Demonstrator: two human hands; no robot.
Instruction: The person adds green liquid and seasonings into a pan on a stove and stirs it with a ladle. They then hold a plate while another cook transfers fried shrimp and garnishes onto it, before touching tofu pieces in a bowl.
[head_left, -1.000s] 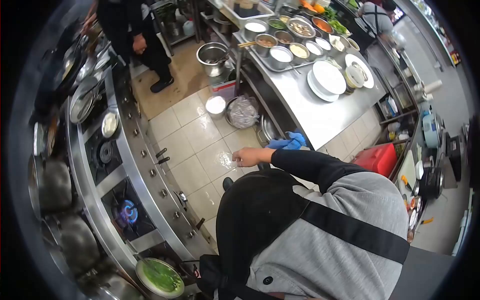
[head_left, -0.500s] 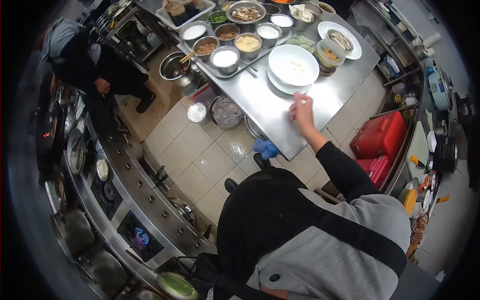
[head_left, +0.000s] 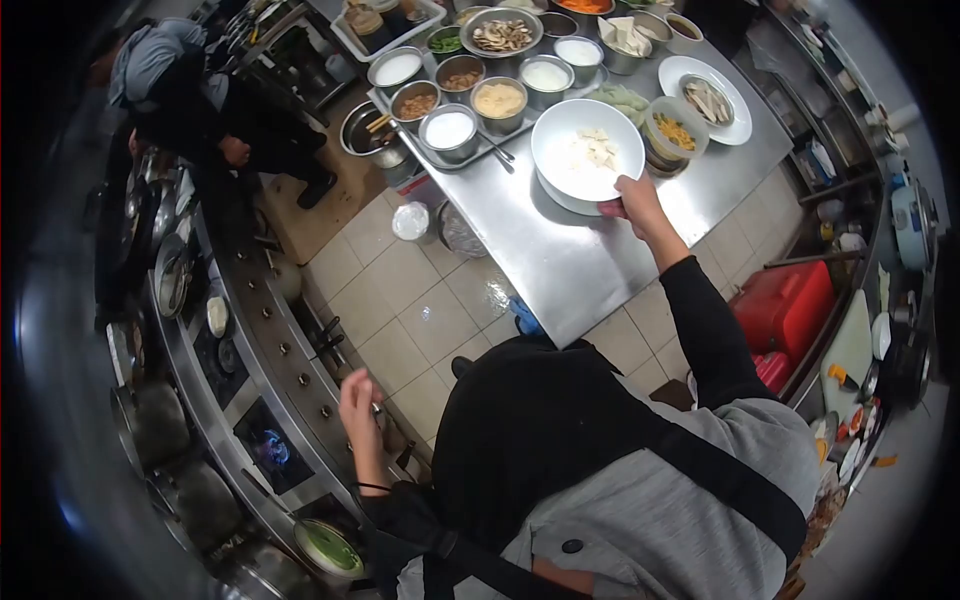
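My right hand (head_left: 638,205) grips the near rim of a white bowl (head_left: 575,165) with pale pieces in it, at the steel table (head_left: 570,270). Under that bowl another white dish shows in part. Beside it are a clear tub (head_left: 676,128) with yellow-orange food and a white oval plate (head_left: 735,110) with grey strips. My left hand (head_left: 360,408) is raised near the stove front, fingers apart and holding nothing. Below it on the stove sits a pan (head_left: 328,548) of green food. A burner (head_left: 270,450) shows a blue flame.
Metal bowls of ingredients, one with sliced mushrooms (head_left: 502,34), stand at the table's back. A co-worker (head_left: 190,110) bends over the stove's far end. A lidded white tub (head_left: 411,222) is on the tiled floor. Red containers (head_left: 782,308) are at right.
My right hand has moved from low in front of me to the table and now holds the white bowl. My left hand has come into view. The co-worker bends over the stove.
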